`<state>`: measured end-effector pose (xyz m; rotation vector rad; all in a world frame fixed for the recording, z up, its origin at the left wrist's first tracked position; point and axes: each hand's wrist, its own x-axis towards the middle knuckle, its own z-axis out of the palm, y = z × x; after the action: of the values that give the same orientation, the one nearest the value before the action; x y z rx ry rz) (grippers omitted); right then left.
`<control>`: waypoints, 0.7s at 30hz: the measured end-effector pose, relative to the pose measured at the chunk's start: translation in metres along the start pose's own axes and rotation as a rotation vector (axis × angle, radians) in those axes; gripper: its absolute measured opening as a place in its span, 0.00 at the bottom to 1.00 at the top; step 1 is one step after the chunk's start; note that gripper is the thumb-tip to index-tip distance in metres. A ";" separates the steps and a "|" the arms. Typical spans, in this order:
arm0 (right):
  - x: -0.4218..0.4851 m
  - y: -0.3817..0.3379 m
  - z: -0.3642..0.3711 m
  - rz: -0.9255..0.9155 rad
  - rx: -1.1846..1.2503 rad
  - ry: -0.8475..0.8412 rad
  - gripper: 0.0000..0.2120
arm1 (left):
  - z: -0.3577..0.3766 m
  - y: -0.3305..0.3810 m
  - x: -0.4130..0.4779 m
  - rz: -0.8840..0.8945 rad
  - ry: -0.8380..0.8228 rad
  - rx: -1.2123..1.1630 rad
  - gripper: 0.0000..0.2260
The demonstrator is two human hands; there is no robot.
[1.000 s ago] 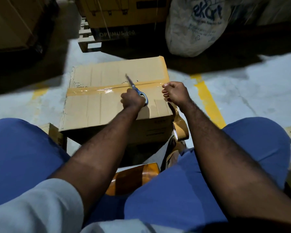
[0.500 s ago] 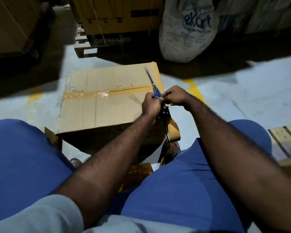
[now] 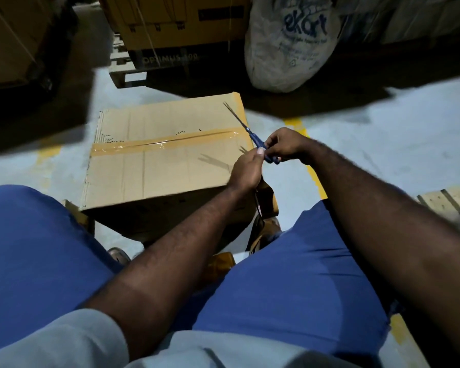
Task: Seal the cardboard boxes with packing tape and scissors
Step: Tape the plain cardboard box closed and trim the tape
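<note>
A cardboard box (image 3: 157,176) stands on the floor in front of my knees, with a strip of brown packing tape (image 3: 157,143) across its top seam. At the box's right edge my two hands meet on blue-handled scissors (image 3: 252,136), whose blades point up and to the left over the box. My right hand (image 3: 287,147) curls around the handles. My left hand (image 3: 246,171) pinches them with its thumb. A brown tape roll (image 3: 270,205) hangs on a strand below my left hand, beside the box's right wall.
Beyond the box lie a white printed sack (image 3: 290,43) and a yellow carton (image 3: 175,22) on a pallet. A yellow floor line (image 3: 298,126) runs to the right, with wooden slats (image 3: 449,205) at the far right. Another brown roll (image 3: 221,261) sits between my thighs.
My left hand carried the scissors from over the taped seam to the box's right edge. My right hand came onto the handles. The view shifted a little.
</note>
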<state>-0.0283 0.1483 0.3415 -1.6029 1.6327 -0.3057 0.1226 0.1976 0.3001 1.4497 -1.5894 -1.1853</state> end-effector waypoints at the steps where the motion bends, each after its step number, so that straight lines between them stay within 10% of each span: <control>1: 0.002 0.001 -0.001 -0.017 -0.040 0.001 0.04 | -0.001 -0.001 0.000 0.040 0.002 0.072 0.17; 7: 0.008 0.007 -0.026 -0.077 -0.420 -0.303 0.08 | 0.008 -0.038 -0.018 -0.222 0.063 0.275 0.08; 21: 0.001 0.070 -0.072 0.248 -0.509 -0.461 0.12 | 0.065 -0.065 -0.022 -0.516 0.230 -0.353 0.15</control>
<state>-0.1275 0.1331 0.3402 -1.6409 1.5830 0.6131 0.0909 0.2327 0.2185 1.7278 -0.8178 -1.4320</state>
